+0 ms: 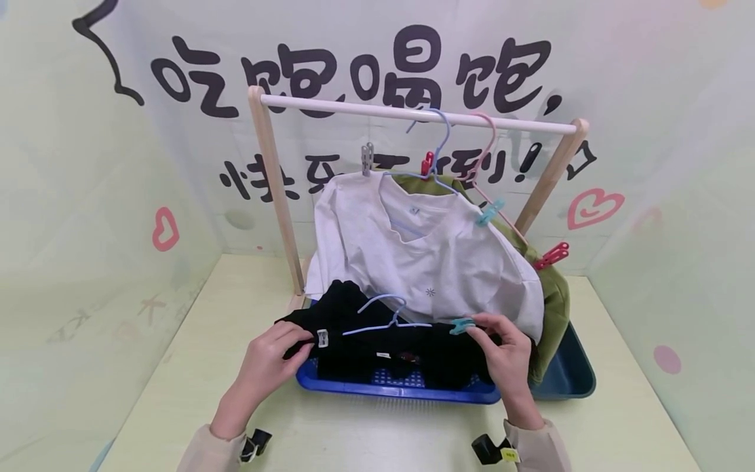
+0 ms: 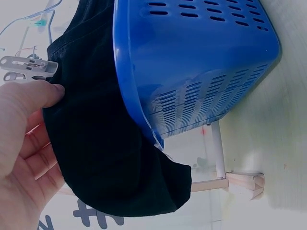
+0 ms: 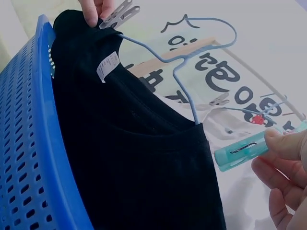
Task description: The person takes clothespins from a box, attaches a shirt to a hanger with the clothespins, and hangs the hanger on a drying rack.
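A black shirt [image 1: 360, 341] hangs over a blue clothes hanger [image 1: 396, 321], whose hook stands up from the neckline. My left hand [image 1: 274, 354] pinches the shirt's shoulder at the left, thumb in front and fingers behind. Beside that thumb, a grey clothespin [image 2: 31, 67] is clipped at the shoulder. Between thumb and fingers, my right hand [image 1: 504, 347] holds a teal clothespin [image 3: 240, 151] close to the other shoulder. Whether its jaws touch the cloth, I cannot tell. A white label [image 3: 108, 66] shows inside the collar.
Beneath the shirt stands a blue basket [image 1: 401, 390]. Behind it, a rack with a white rail [image 1: 377, 111] carries a white shirt [image 1: 407, 262] and a green garment [image 1: 554, 308] on hangers with clothespins. A dark teal bin [image 1: 575, 367] sits at the right.
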`<state>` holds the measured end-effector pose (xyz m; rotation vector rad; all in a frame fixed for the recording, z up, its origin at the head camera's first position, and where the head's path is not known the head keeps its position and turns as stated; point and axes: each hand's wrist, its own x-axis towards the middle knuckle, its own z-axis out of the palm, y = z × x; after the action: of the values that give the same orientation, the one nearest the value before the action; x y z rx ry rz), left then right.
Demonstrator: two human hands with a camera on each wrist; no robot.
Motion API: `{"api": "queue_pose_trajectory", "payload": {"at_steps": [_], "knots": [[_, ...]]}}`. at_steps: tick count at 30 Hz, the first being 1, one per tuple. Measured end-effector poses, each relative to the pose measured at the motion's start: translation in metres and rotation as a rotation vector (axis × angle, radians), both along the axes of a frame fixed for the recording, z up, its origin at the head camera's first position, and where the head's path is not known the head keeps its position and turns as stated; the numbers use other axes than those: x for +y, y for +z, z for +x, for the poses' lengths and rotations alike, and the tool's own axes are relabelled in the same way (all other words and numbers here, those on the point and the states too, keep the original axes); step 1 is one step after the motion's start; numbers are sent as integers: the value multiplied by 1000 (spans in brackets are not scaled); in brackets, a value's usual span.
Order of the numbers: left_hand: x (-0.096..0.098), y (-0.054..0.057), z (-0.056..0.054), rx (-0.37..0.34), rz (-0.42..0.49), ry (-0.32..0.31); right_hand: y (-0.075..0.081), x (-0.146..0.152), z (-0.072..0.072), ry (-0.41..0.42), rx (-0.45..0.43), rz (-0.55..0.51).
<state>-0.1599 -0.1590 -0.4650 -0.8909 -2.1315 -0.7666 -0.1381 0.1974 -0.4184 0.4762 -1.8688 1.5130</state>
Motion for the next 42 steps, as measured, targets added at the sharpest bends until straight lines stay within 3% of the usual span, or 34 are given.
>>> {"api": "queue_pose_trajectory", "payload": {"at_steps": [7, 13, 17, 21, 24, 28, 30, 36, 42], "knots": [[0, -1, 0, -3, 0, 0, -5, -3, -6, -29, -28, 78], [-1, -1, 0, -5, 2, 2, -11, -3, -9, -8, -31, 115], [-1, -1, 0, 0, 0, 1, -25, 3, -13, 14, -90, 107], [-1, -1, 0, 6, 1, 4, -33, 10, -16, 60, -137, 176], [-1, -1, 0, 0, -1, 12, -36, 16, -17, 11, -105, 336], [-1, -1, 1, 7, 3, 12, -39, 21, -20, -144, -42, 556], [-1, -1, 1, 15, 6, 8, -40, 23, -21, -196, -12, 616], [-3, 6, 1, 39, 8, 13, -32, 22, -21, -218, 69, 626], [-7, 20, 1, 45, 27, 24, -14, 19, -15, -195, 134, 590]]}}
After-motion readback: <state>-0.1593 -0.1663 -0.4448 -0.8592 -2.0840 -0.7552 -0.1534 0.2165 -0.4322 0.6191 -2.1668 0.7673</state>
